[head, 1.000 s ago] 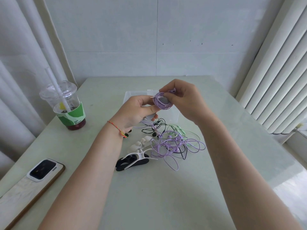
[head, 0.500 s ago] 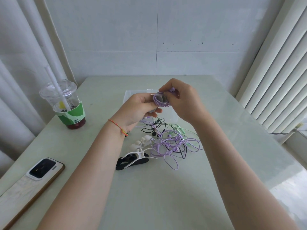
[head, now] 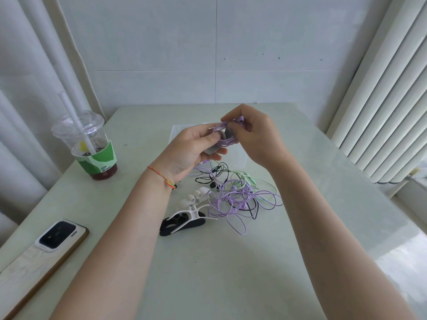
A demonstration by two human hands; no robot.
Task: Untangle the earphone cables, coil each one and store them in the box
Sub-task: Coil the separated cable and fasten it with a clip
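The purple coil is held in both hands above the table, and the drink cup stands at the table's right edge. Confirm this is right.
Wrong on the cup. The head view shows the drink cup at the table's left edge. As stated, the left hand and right hand hold the purple coil above it.

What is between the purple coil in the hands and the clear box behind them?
Nothing visible. Both hands hold the purple coil above the near edge of the clear box; the tangled cables lie nearer the person.

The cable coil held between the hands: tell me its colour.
Light purple. The cable coil shows best in the head view, the only one here.
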